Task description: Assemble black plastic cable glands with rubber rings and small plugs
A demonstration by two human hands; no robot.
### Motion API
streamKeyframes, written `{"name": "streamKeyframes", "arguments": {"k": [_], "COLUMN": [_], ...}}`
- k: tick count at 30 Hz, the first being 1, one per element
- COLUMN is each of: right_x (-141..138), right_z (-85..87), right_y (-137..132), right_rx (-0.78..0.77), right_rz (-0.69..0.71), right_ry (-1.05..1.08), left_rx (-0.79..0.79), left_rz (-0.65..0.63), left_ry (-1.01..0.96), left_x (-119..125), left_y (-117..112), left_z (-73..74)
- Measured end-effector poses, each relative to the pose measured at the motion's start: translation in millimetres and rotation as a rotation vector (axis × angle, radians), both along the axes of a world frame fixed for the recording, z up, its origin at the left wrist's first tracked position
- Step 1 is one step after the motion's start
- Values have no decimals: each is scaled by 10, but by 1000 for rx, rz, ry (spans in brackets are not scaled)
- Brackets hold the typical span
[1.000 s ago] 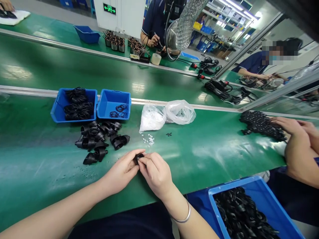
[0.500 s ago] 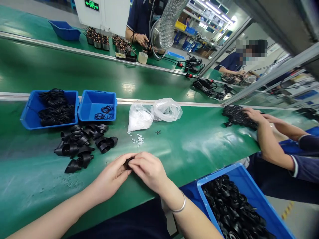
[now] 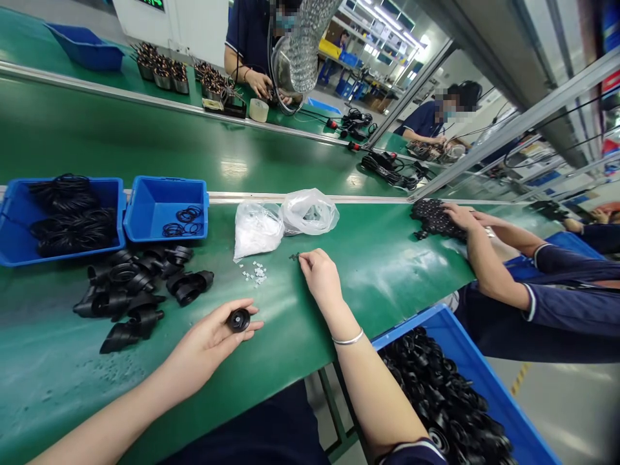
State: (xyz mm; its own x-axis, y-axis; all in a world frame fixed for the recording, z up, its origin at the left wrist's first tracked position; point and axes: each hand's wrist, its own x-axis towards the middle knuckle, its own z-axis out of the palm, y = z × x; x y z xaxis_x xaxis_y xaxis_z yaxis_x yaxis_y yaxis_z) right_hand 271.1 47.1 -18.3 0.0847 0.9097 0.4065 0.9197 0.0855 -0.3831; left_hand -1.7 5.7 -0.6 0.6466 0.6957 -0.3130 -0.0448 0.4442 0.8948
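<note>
In my left hand [image 3: 213, 332] rests a round black plastic part [image 3: 239, 320], its hollow face turned up with a small light spot in the middle; thumb and fingers hold it. My right hand [image 3: 320, 274] reaches farther out, fingertips pinched down on the table at a little pile of tiny dark pieces [image 3: 294, 257]. Whether a piece is between those fingertips is too small to see. Left of that pile lie small white bits [image 3: 256, 274], in front of a clear bag of white pieces [image 3: 259, 229] and a second, open bag [image 3: 310, 213].
Black curved plastic parts [image 3: 130, 290] lie at the left, before a bin of black rings [image 3: 121, 226] and a smaller blue bin [image 3: 167, 187]. A blue crate [image 3: 513, 400] of black parts stands low right. A co-worker's hands [image 3: 465, 219] work over dark pieces at the right.
My right hand has left the black part and moved forward and right to the tiny dark pieces. My left hand has opened out somewhat, showing the part. The view has shifted right.
</note>
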Motion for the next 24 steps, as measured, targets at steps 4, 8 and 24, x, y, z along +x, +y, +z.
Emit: {"name": "streamKeyframes", "arguments": {"k": [4, 8, 24], "right_x": [-63, -424, -1071], "right_z": [82, 252, 269], "right_y": [-51, -344, -748], "right_rx": [28, 65, -84], "right_rz": [10, 171, 517], "right_ry": [16, 166, -68], "left_rx": [-38, -76, 86], "left_rz": [26, 58, 58], "left_ry": [-18, -71, 15], "left_x": [5, 7, -39], "left_y": [8, 2, -4], "left_z": [50, 52, -113]}}
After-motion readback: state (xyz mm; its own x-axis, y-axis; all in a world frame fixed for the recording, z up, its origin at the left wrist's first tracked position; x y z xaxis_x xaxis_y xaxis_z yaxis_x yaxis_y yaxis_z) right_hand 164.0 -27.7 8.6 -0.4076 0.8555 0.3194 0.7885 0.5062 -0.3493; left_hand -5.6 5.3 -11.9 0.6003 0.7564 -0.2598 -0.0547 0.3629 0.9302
